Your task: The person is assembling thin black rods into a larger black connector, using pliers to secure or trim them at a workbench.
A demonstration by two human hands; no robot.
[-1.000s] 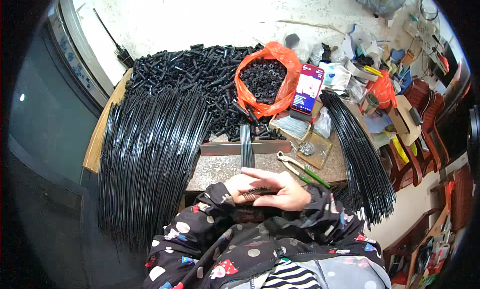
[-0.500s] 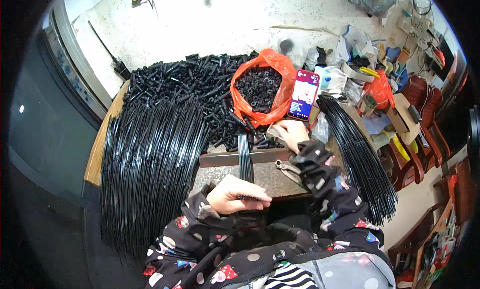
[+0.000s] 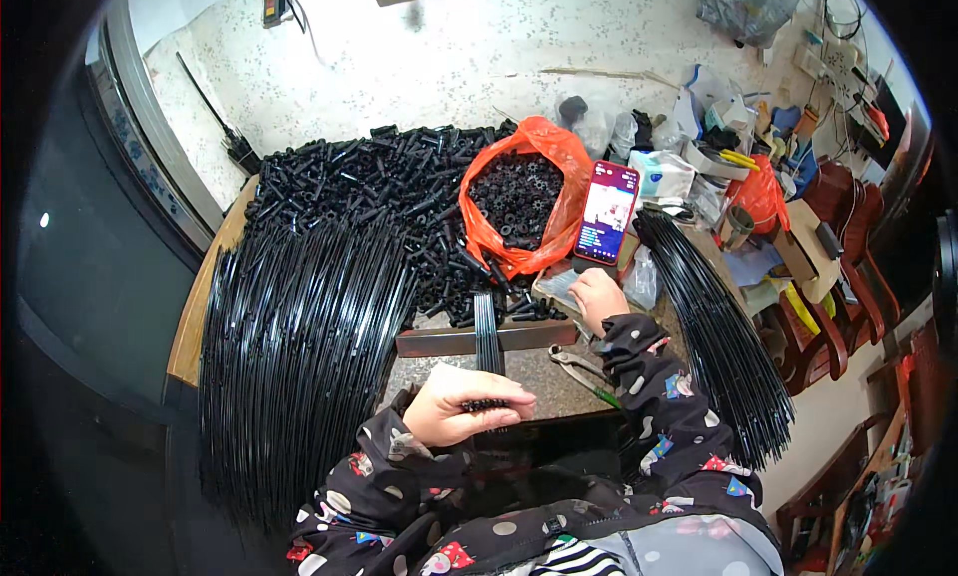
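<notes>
My left hand (image 3: 464,404) is closed, with its fingers pressed around a row of small black pieces (image 3: 486,404); their exact kind is too small to tell. A narrow bundle of thin black rods (image 3: 487,337) lies across a metal bar (image 3: 539,336) and runs down behind this hand. My right hand (image 3: 601,299) has its fingers bent together beside a flat greyish tray (image 3: 555,281), just below a phone (image 3: 607,212) with a lit screen. What the right fingertips hold, if anything, is hidden. Pincers (image 3: 584,372) with a green handle lie near the right wrist.
A red plastic bag (image 3: 477,202) holds small black toothed parts. Black tubular pieces (image 3: 349,182) are heaped to its left. Long black rods lie in a large left bundle (image 3: 299,347) and a right bundle (image 3: 718,337). Clutter and a cardboard box (image 3: 803,252) stand at right.
My right hand has drawn back slightly to the right, showing more of the tray. The left hand stays near the rods, still closed. The whole view has shifted, so the table appears lower.
</notes>
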